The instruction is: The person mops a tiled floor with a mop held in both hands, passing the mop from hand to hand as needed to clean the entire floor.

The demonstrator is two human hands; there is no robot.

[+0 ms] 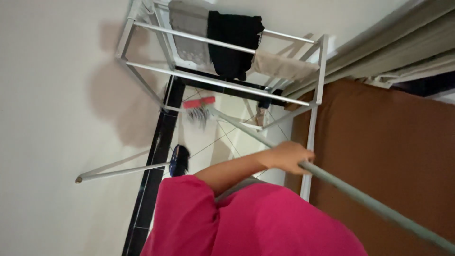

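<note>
A: Fig. 1, head view. Which hand (289,156) is on the broom (265,142)?

B: Only one hand shows, at centre, its fingers wrapped shut around the grey-green pole. From the way the forearm comes out of the pink sleeve (189,208) it reads as the left, though the tilted view makes that a judgement. The other hand is out of view, so its state cannot be told.

A: Where does the broom lie?

B: The pole runs from 4 o'clock, at the lower right edge, up through the hand toward 11 o'clock. Its red head (199,103) with grey bristles rests on the tiled floor (232,137), beneath the white rack (317,71).

A: How would it handle?

B: Probably light and stiff: a thin, smooth pole, likely somewhat slippery, so a full closed grip suits it. The grasp sits about mid-pole; the head end would swing with long leverage, and a second hold nearer the 4 o'clock end should steady it. The bristles look soft and give.

A: Surroundings?

B: Grey, black and beige clothes (234,42) hang over the rack at 12 o'clock. A second pole with a dark blue head (179,160) leans at 9 o'clock beside the black skirting (156,156). A brown bed (379,156) fills 3 o'clock.
</note>
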